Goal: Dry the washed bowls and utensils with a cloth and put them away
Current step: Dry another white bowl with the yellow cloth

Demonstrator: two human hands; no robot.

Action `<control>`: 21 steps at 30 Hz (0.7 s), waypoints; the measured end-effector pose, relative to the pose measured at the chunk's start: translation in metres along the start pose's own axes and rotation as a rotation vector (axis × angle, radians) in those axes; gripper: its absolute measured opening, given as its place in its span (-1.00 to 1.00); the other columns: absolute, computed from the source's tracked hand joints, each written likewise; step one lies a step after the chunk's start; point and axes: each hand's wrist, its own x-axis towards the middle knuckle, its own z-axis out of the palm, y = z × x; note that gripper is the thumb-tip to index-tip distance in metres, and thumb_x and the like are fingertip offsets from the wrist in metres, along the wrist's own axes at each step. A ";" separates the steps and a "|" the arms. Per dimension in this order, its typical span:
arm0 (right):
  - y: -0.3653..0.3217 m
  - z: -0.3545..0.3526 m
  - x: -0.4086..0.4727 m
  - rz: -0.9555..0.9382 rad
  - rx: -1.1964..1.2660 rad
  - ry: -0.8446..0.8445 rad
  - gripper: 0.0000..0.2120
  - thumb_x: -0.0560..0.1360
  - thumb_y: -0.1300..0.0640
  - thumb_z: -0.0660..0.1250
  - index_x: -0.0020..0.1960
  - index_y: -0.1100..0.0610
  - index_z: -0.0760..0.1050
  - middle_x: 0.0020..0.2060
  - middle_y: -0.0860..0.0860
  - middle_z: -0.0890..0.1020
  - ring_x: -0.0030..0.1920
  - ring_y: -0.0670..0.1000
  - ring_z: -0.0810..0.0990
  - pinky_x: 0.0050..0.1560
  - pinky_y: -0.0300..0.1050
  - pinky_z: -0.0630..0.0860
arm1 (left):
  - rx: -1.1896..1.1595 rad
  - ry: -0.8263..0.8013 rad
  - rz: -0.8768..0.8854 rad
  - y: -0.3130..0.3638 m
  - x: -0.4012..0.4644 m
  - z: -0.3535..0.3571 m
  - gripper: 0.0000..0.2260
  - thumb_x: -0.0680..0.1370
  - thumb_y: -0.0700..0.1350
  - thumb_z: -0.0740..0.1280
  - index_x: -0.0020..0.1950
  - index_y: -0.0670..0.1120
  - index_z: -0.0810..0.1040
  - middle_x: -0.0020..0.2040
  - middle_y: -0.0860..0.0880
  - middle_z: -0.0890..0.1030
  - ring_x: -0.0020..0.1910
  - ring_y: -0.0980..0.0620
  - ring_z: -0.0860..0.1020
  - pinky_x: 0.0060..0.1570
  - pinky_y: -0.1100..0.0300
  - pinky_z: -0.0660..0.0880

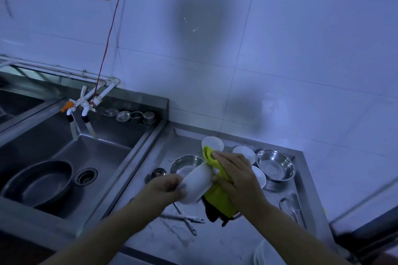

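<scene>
My left hand (170, 186) grips a white bowl (197, 185) tilted on its side above the steel counter (163, 241). My right hand (233, 173) presses a yellow-green cloth (217, 196) against the bowl's far side, fingers curled round the cloth. On the counter behind lie white bowls (213, 143), (244, 153), (259, 176), a steel bowl (186, 164) on the left and another steel bowl (275, 166) on the right. A ladle (159, 173) lies left of them, and metal utensils (187, 219) lie under the held bowl.
A deep steel sink (103, 157) with a dark round pan (39, 183) is at left, taps (79, 105) above it. Small strainers (135, 116) sit on the sink's back ledge. A stack of white plates (266, 254) stands at the bottom right. A utensil (289, 206) lies near the counter's right edge.
</scene>
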 end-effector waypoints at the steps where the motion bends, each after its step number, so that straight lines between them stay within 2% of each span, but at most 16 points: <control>1: -0.005 0.003 0.003 0.024 0.022 0.020 -0.57 0.52 -0.04 0.27 0.28 0.20 0.49 0.24 -0.01 0.52 0.16 0.02 0.47 0.15 0.09 0.46 | -0.160 0.027 -0.035 0.001 0.001 0.006 -0.89 0.51 -0.17 0.36 -0.19 -0.03 0.63 -0.25 0.06 0.62 -0.22 0.13 0.56 -0.22 0.34 0.47; 2: -0.011 0.006 0.006 0.023 0.022 0.031 -0.53 0.54 -0.10 0.22 0.29 0.21 0.48 0.27 0.02 0.50 0.19 0.04 0.46 0.17 0.12 0.46 | -0.300 0.051 -0.060 0.003 0.004 0.011 -0.94 0.48 -0.15 0.37 -0.14 -0.06 0.65 -0.19 -0.01 0.65 -0.19 0.06 0.59 -0.21 0.30 0.51; 5: -0.030 0.019 0.007 -0.057 -0.049 0.068 -0.54 0.60 -0.11 0.11 0.29 0.17 0.51 0.33 0.05 0.48 0.28 0.08 0.42 0.15 0.17 0.46 | -0.549 0.101 -0.060 0.014 0.016 0.022 -0.80 0.43 -0.11 0.33 -0.02 -0.16 0.64 -0.07 -0.19 0.67 -0.11 -0.07 0.63 -0.18 0.17 0.58; 9: -0.037 0.019 0.010 -0.148 -0.194 0.137 -0.69 0.59 -0.01 0.19 0.25 0.02 0.56 0.33 -0.04 0.48 0.30 0.08 0.41 0.12 0.15 0.41 | -0.666 0.084 0.041 0.032 0.023 0.028 -0.77 0.38 -0.22 0.32 -0.01 -0.15 0.67 -0.08 -0.15 0.69 -0.12 0.02 0.66 -0.19 0.28 0.55; 12: -0.036 0.009 0.027 -0.041 -0.101 0.185 -0.74 0.56 0.01 0.22 0.15 0.00 0.61 0.26 -0.04 0.53 0.20 0.13 0.44 0.11 0.15 0.39 | -0.640 0.061 0.073 0.041 0.023 0.027 -0.76 0.42 -0.19 0.31 0.04 -0.16 0.65 -0.02 -0.18 0.68 -0.05 -0.04 0.65 -0.13 0.24 0.55; 14: -0.035 0.004 0.039 0.067 0.003 0.199 -0.74 0.54 0.06 0.20 0.12 0.00 0.61 0.20 -0.10 0.56 0.16 0.08 0.44 0.13 0.06 0.40 | -0.615 0.080 0.076 0.047 0.023 0.024 -0.76 0.44 -0.17 0.29 0.05 -0.19 0.62 -0.01 -0.20 0.67 -0.03 -0.08 0.64 -0.11 0.20 0.57; 18: -0.029 -0.008 0.060 0.366 0.381 0.155 -0.68 0.51 0.20 0.14 0.03 -0.15 0.55 0.02 -0.21 0.60 0.09 -0.09 0.52 0.13 -0.16 0.43 | -0.676 0.121 0.066 0.056 0.021 0.016 -0.78 0.38 -0.19 0.30 -0.03 -0.20 0.63 -0.10 -0.18 0.69 -0.16 -0.04 0.65 -0.24 0.22 0.58; 21: -0.021 -0.011 0.059 0.473 0.447 0.142 -0.69 0.57 0.23 0.16 0.07 -0.15 0.52 0.02 -0.15 0.61 0.05 -0.23 0.54 0.07 -0.32 0.42 | -0.764 0.159 0.070 0.060 0.021 0.011 -0.81 0.36 -0.19 0.30 -0.11 -0.17 0.66 -0.18 -0.12 0.69 -0.25 0.03 0.65 -0.32 0.26 0.57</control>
